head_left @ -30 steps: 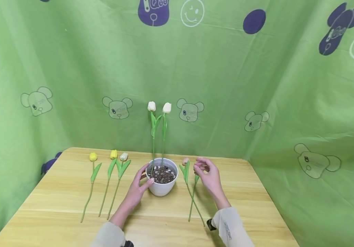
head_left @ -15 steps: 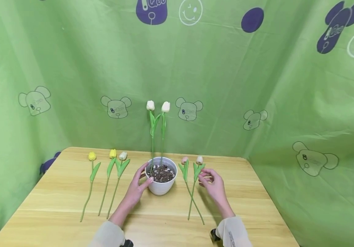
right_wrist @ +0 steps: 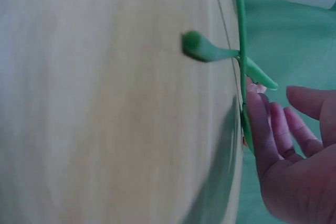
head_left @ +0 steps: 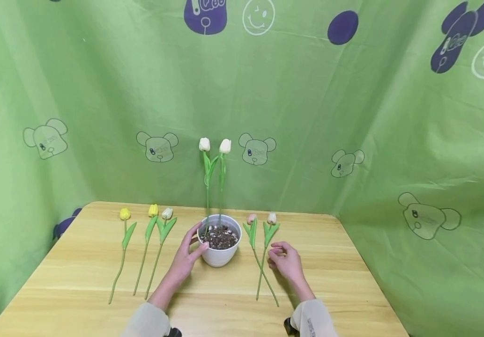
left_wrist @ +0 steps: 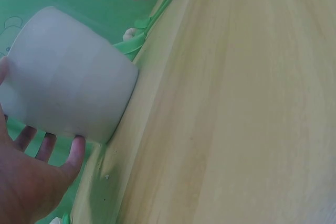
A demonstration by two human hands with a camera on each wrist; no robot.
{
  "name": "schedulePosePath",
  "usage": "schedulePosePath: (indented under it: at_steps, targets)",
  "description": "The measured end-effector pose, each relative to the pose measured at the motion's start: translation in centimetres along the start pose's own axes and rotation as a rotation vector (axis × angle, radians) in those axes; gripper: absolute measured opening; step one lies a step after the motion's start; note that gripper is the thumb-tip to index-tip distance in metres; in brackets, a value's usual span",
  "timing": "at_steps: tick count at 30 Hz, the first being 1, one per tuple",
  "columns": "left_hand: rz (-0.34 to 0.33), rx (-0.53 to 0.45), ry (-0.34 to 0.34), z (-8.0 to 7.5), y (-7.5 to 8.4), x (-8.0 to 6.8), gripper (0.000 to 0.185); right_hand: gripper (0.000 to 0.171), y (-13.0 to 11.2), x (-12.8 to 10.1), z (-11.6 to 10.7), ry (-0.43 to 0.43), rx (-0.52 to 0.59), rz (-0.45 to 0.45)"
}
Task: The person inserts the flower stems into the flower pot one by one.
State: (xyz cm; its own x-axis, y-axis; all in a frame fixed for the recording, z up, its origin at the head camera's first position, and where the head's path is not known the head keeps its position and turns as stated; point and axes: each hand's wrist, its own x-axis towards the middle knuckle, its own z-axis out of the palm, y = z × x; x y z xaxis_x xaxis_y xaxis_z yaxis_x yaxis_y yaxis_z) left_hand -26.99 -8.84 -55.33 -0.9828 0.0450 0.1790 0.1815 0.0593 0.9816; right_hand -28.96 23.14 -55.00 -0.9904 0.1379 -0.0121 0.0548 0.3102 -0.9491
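In the head view my left hand [head_left: 182, 260] holds the white flower pot [head_left: 220, 257] at its left side, thumb near the front rim and fingers round the back. Two white tulips [head_left: 225, 146] stand upright in the dark soil [head_left: 223, 238] of the pot. My right hand [head_left: 289, 265] is just right of a pale tulip [head_left: 271, 218] lying on the table, fingertips close to its stem. In the right wrist view the thumb is apart from the loosely bent fingers [right_wrist: 261, 129], with nothing between them. The pale tulip's stem crosses that of a pink tulip [head_left: 252, 218].
Left of the pot, two yellow tulips [head_left: 125, 214] and a white tulip [head_left: 167, 213] lie side by side on the wooden table [head_left: 208, 311]. A green cloth [head_left: 309, 107] with printed bears hangs behind the table and along both sides.
My right hand has moved down from over the pale tulip's bloom, past its leaves, to beside its stem, uncovering the bloom. My left hand has kept its hold on the pot.
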Motion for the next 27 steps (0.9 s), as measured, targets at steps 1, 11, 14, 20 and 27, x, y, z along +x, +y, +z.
schedulePosePath:
  at_steps: [1,11,14,20,27]
  targets:
    - [-0.002,-0.001,0.0,0.0,-0.1,0.0,0.069,0.032,0.1,0.0,0.2,-0.007,-0.001,0.009]
    - [0.006,-0.012,0.003,0.0,-0.3,0.0,0.068,0.037,0.1,0.4,1.5,-0.04,-0.041,0.069]
    - [0.002,-0.009,0.002,-0.1,-0.3,0.0,0.069,0.038,0.0,0.5,1.7,-0.035,-0.058,0.083]
    - [0.002,-0.008,0.003,-0.1,-0.3,0.0,0.069,0.041,-0.3,0.7,2.0,-0.025,-0.088,0.113]
    - [-0.002,-0.006,-0.003,0.0,-0.3,0.1,0.069,0.041,-0.5,0.7,1.9,-0.005,-0.078,0.143]
